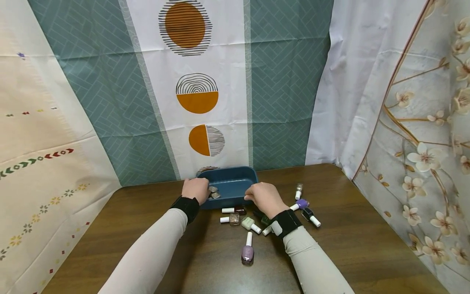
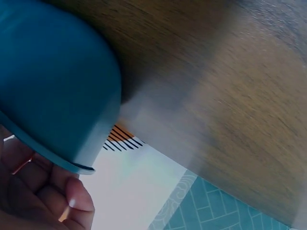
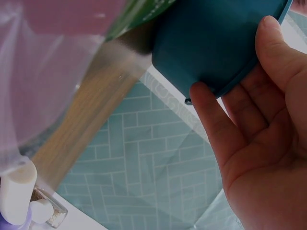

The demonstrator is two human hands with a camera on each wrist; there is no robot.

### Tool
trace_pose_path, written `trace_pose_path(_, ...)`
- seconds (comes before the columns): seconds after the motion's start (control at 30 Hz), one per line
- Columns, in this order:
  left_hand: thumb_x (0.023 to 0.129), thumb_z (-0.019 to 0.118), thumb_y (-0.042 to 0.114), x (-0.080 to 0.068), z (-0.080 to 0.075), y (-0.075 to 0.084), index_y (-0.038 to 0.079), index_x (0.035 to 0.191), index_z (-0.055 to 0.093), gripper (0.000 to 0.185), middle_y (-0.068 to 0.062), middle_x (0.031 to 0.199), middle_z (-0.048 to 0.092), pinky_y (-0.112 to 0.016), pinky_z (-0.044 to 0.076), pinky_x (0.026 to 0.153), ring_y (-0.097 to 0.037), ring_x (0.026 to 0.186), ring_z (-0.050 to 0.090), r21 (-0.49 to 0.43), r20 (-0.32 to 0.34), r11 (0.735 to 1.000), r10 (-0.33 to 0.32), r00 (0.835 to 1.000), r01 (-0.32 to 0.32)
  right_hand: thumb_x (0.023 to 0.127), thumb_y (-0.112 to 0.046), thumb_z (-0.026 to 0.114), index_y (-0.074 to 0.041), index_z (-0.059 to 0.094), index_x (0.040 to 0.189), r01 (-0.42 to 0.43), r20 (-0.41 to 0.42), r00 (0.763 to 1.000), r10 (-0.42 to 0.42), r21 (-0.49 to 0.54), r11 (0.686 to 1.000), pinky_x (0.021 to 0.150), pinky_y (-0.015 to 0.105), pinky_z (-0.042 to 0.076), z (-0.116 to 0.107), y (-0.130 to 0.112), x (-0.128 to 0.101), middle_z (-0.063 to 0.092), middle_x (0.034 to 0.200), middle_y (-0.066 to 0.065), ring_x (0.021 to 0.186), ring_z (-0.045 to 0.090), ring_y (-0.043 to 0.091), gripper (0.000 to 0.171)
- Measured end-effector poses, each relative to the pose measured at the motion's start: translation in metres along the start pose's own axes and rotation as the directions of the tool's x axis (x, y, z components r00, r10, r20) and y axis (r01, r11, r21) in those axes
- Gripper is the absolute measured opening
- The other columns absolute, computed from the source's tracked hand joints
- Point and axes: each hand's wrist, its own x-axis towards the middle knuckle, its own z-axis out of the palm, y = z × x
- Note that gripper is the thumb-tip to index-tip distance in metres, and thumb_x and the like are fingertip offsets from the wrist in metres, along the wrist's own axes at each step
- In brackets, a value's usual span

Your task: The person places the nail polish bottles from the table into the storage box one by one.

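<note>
A dark blue tray stands at the back of the wooden table, with two small glittery bottles in its left end. My left hand holds the tray's left rim; in the left wrist view its fingers curl under the rim of the tray. My right hand grips the front right corner. The right wrist view shows that hand with thumb and fingers on either side of the tray's edge.
Several nail polish bottles lie on the table in front of the tray: a lilac one, a brown glitter one, a pale green one, a purple one. Patterned curtains hang close behind and at both sides.
</note>
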Motion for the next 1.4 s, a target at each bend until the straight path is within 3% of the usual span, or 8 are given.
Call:
trace_pose_path(0.2, 0.098, 0.085, 0.015, -0.005, -0.001, -0.003, 0.010, 0.079, 0.075, 0.022, -0.003, 0.070, 0.068, -0.047, 0.044, 0.075, -0.028, 0.074, 0.067, -0.056, -0.071, 0.998, 0.026, 0.997, -0.030, 0.100, -0.023, 0.082, -0.021, 0.087, 0.093, -0.019, 0.002, 1.000, 0.019, 0.014, 1.000, 0.078, 0.039, 0.061, 0.000, 0.000, -0.001, 0.079, 0.086, -0.005, 0.081, 0.073, 0.019, 0.009)
trace_pose_path(0.33, 0.097, 0.086, 0.014, -0.010, -0.002, -0.006, 0.008, 0.093, 0.082, 0.008, -0.008, 0.084, 0.076, -0.051, 0.046, 0.081, -0.032, 0.083, 0.071, -0.069, -0.126, 0.997, 0.035, 0.991, -0.044, 0.099, -0.023, 0.082, -0.021, 0.086, 0.093, -0.015, -0.003, 1.000, 0.016, 0.015, 1.000, 0.077, 0.039, 0.060, 0.001, 0.000, 0.000, 0.078, 0.086, -0.005, 0.081, 0.073, 0.020, 0.009)
trace_pose_path(0.47, 0.095, 0.089, 0.015, -0.018, -0.002, -0.013, 0.007, 0.104, 0.084, 0.013, -0.010, 0.093, 0.078, -0.054, 0.047, 0.086, -0.034, 0.090, 0.072, -0.065, -0.197, 0.996, 0.052, 0.979, -0.066, 0.099, -0.021, 0.083, -0.020, 0.085, 0.089, 0.000, -0.010, 1.000, 0.000, 0.019, 1.000, 0.073, 0.039, 0.059, 0.002, 0.000, 0.000, 0.075, 0.080, -0.006, 0.076, 0.071, 0.019, 0.010)
trace_pose_path(0.67, 0.094, 0.090, 0.014, -0.032, -0.003, -0.021, 0.008, 0.103, 0.084, 0.013, -0.009, 0.091, 0.074, -0.055, 0.048, 0.085, -0.034, 0.089, 0.070, -0.064, -0.272, 0.993, 0.078, 0.959, -0.099, 0.099, -0.021, 0.082, -0.019, 0.084, 0.086, -0.008, 0.004, 1.000, 0.008, 0.026, 1.000, 0.071, 0.038, 0.056, 0.002, 0.000, 0.002, 0.070, 0.075, -0.007, 0.073, 0.067, 0.017, 0.014)
trace_pose_path(0.9, 0.094, 0.090, 0.015, -0.048, -0.008, -0.023, 0.007, 0.111, 0.083, 0.020, -0.012, 0.102, 0.077, -0.059, 0.051, 0.094, -0.037, 0.097, 0.071, -0.027, -0.282, 0.993, 0.101, 0.954, -0.113, 0.099, -0.021, 0.082, -0.017, 0.082, 0.084, -0.001, 0.006, 1.000, 0.001, 0.035, 0.999, 0.070, 0.038, 0.055, 0.000, 0.000, 0.001, 0.066, 0.072, -0.007, 0.071, 0.065, 0.018, 0.015)
trace_pose_path(1.1, 0.101, 0.083, 0.015, -0.063, -0.012, -0.026, 0.008, 0.121, 0.081, 0.022, -0.013, 0.118, 0.077, -0.061, 0.046, 0.103, -0.038, 0.112, 0.069, -0.053, -0.282, 0.993, 0.089, 0.955, -0.108, 0.099, -0.021, 0.082, -0.017, 0.081, 0.083, -0.002, 0.007, 1.000, 0.001, 0.035, 0.999, 0.070, 0.038, 0.054, 0.001, 0.001, 0.000, 0.064, 0.070, -0.008, 0.070, 0.063, 0.017, 0.017)
trace_pose_path(1.4, 0.105, 0.076, 0.015, -0.086, -0.017, -0.033, 0.006, 0.131, 0.078, 0.028, -0.013, 0.128, 0.077, -0.062, 0.043, 0.109, -0.038, 0.120, 0.069, -0.075, -0.269, 0.991, 0.086, 0.959, -0.110, 0.100, -0.021, 0.082, -0.016, 0.079, 0.079, 0.003, 0.003, 1.000, -0.003, 0.030, 1.000, 0.070, 0.037, 0.052, 0.001, 0.001, 0.000, 0.056, 0.065, -0.008, 0.067, 0.060, 0.017, 0.022)
